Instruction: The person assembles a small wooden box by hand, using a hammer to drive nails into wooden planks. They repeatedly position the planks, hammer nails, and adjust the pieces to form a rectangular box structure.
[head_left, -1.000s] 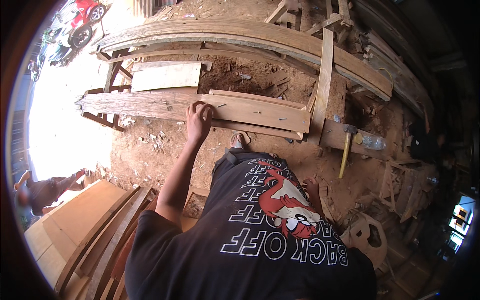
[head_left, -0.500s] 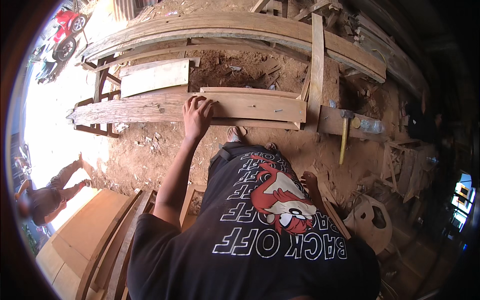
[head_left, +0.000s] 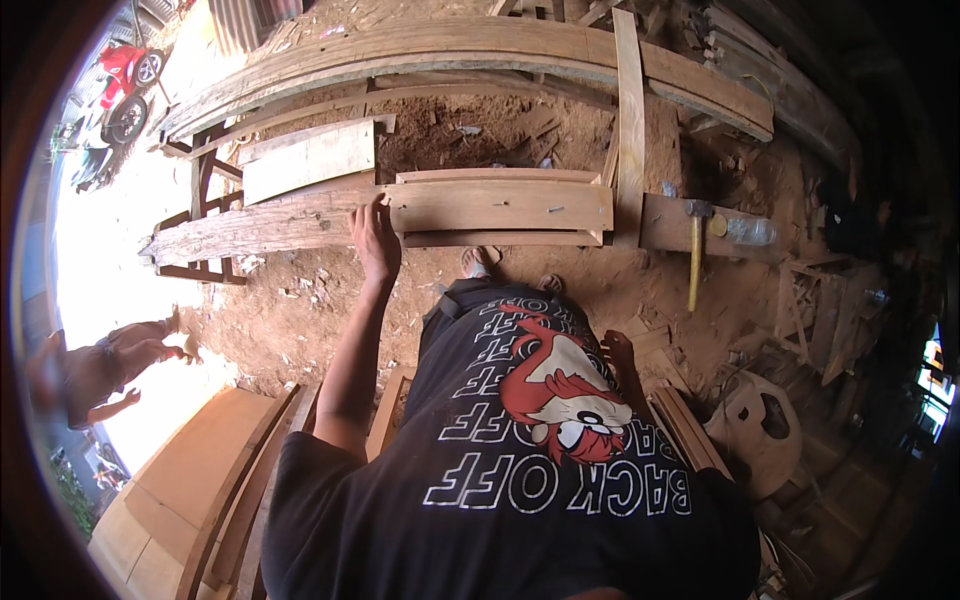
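Head view, from where I stand: left hand (head_left: 375,243) at the left end of a smooth brown board (head_left: 455,210), fingers bent, tips against it or right beside it. Can't tell if that grip is clamped on the wood or just resting there. Right hand (head_left: 619,352) hangs low beside the black shirt (head_left: 400,520), partly hidden; nothing visible in it, can't tell how closed that grip is.

Board lies lengthwise on the tabletop (head_left: 270,228), a long rough plank, with a slim wooden frame (head_left: 500,176) showing along both long edges. Slat (head_left: 628,130) crosses just beyond its right end.

Progress, my guess: partway. Done: board and frame laid together, roughly lined up; nails (head_left: 505,203) along the board's face, three that I can make out. Left: the nails, none looking sunk flush; too small to say if they're started or lying loose. Hammer (head_left: 695,255) is in neither hand: head on the tabletop right of the slat, handle past the near edge, clear bottle (head_left: 752,231) next to it. Underside hidden, so joints there can't be judged.
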